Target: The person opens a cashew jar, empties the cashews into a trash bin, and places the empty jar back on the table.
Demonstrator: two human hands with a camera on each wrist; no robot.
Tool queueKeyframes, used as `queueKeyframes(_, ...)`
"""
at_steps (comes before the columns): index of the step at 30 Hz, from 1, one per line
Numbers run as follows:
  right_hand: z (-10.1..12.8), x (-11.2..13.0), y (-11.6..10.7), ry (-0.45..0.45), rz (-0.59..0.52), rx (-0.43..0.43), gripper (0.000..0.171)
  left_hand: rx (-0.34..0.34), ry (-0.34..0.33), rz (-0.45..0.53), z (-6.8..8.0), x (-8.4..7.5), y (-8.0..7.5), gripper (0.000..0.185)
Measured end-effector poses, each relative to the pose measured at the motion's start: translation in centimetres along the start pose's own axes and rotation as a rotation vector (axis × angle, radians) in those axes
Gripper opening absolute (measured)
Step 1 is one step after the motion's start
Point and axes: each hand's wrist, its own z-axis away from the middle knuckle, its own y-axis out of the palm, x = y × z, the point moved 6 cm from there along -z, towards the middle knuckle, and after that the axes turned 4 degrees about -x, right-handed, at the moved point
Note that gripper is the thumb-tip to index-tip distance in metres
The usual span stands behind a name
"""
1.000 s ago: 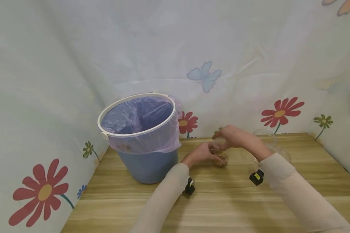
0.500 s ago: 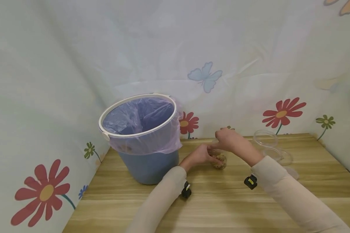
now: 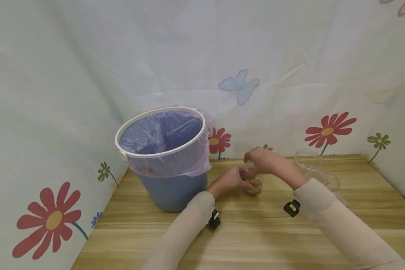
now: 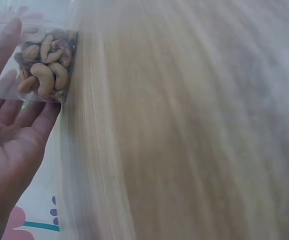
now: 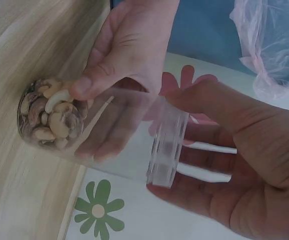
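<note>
A clear plastic jar [image 3: 254,185] with cashews and other nuts [image 5: 49,119] in its bottom stands on the wooden table [image 3: 256,240], right of the bucket. My left hand [image 3: 232,179] holds the jar's lower body, thumb [image 5: 87,84] in front and fingers behind. The left wrist view shows those fingers [image 4: 2,75] lying along the jar [image 4: 43,64]. My right hand [image 3: 260,159] comes from above and curls round the jar's ridged top end [image 5: 167,150]; in the right wrist view its palm [image 5: 244,165] is behind that end.
A blue bucket [image 3: 170,189] with a white rim and a purple plastic liner [image 3: 162,131] stands at the back left. Clear plastic containers or lids [image 3: 308,160] lie at the back right. A flower-patterned sheet [image 3: 327,129] walls the table on three sides.
My right hand has shifted a little left and settled over the jar's top. The left hand stays on the jar, which has not left the table.
</note>
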Motion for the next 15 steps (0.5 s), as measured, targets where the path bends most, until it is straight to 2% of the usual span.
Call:
queueKeyframes(3,0.3,0.2,-0.2,-0.064,0.003,-0.01,0.04,-0.001,-0.019,-0.007,0.1,0.1,0.0,0.043)
queueKeyframes(10,1.3,-0.2,-1.4,-0.092,-0.024,-0.073,0.04,0.038,-0.033,0.062,0.0,0.0,0.0,0.049)
queueKeyframes(15,2.0,-1.0,-2.0,-0.12,-0.009,-0.13,0.039,0.042,-0.036,0.071,0.0,0.0,0.0,0.055)
